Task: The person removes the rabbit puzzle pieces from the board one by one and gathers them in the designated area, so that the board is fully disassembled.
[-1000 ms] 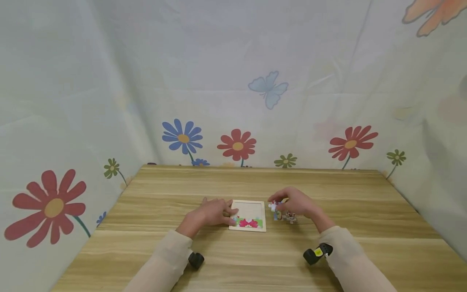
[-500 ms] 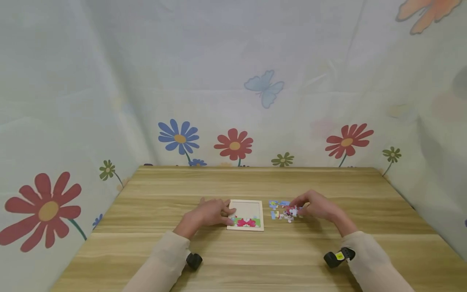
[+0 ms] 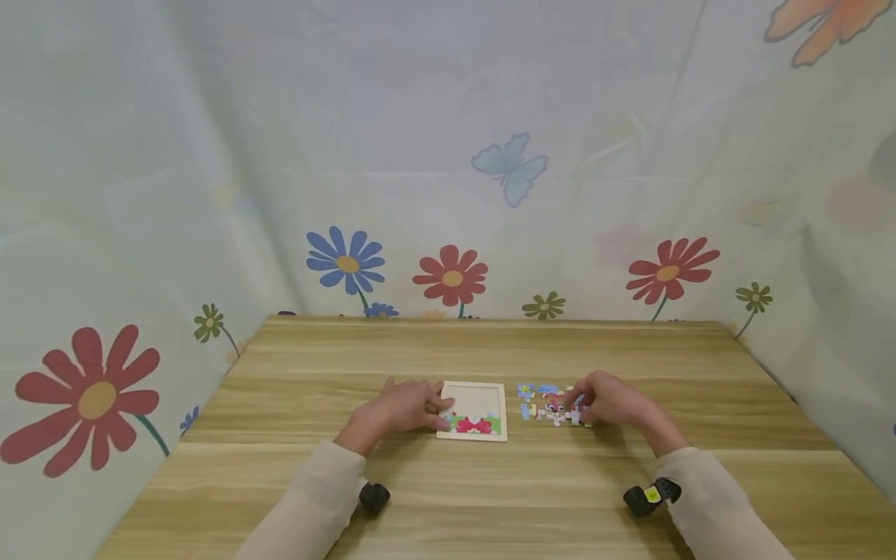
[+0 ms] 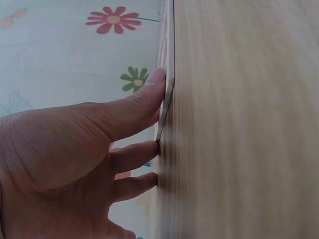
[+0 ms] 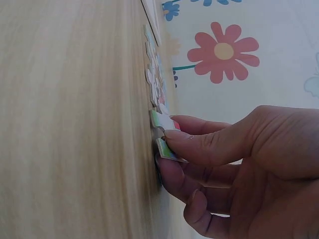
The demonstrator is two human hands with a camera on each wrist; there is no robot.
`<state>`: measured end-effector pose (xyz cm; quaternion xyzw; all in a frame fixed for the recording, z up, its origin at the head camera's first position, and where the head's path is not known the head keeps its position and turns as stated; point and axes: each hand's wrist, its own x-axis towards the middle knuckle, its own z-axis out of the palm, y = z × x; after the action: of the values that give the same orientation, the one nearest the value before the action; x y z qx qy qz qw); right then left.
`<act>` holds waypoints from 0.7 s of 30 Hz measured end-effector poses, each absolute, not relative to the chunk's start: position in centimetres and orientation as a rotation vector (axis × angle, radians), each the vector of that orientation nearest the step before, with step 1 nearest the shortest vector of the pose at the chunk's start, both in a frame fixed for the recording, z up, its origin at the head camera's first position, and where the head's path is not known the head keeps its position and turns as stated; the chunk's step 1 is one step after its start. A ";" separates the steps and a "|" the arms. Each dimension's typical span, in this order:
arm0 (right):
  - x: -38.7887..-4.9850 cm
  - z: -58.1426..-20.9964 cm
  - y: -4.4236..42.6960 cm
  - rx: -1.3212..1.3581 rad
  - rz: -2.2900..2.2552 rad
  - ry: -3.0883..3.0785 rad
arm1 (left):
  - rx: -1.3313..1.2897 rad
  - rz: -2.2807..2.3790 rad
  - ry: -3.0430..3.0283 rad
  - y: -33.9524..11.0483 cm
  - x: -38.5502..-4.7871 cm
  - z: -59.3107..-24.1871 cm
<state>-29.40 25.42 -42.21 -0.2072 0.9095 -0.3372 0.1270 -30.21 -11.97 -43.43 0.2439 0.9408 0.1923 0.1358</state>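
Left of centre on the wooden table lies a square puzzle tray (image 3: 470, 399), its lower row filled with green and pink-red pieces. My left hand (image 3: 402, 407) rests at the tray's left side, thumb (image 4: 155, 77) pressing its edge and the other fingers spread along it. To the tray's right, several loose jigsaw pieces (image 3: 549, 411) lie in a patch. My right hand (image 3: 614, 400) is at the right end of that patch. In the right wrist view it pinches a jigsaw piece (image 5: 163, 119), white with a green edge, between thumb and fingers; part of the piece is covered.
The wooden table (image 3: 448, 482) extends around the tray and the pieces. Behind it hangs a pale curtain (image 3: 392, 171) printed with flowers and butterflies. A black wrist camera (image 3: 374, 498) sits at the left cuff, another black camera (image 3: 642, 500) at the right.
My right hand has moved right from beside the tray, uncovering the loose pieces, then slightly nearer to me at the patch's right end. The left hand has stayed on the tray.
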 end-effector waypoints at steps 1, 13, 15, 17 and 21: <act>-29.3 -42.2 25.4 -0.583 -0.989 2.651 | 0.707 0.554 2.724 -12.0 -30.2 -43.4; -29.1 -42.1 25.0 -0.404 -0.939 2.752 | 0.701 0.518 2.734 -11.9 -30.4 -43.6; -29.1 -42.1 25.0 -0.393 -0.943 2.755 | 0.700 0.522 2.733 -11.9 -30.4 -43.6; -29.1 -42.1 24.9 -0.375 -0.948 2.754 | 0.701 0.525 2.731 -11.9 -30.4 -43.5; -29.0 -42.0 24.6 -0.361 -0.962 2.743 | 0.704 0.522 2.730 -11.9 -30.4 -43.5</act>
<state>-29.03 24.65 -42.04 -0.1226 0.9312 -0.3266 0.1058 -30.43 -11.90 -43.49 0.2433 0.9432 0.1804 0.1368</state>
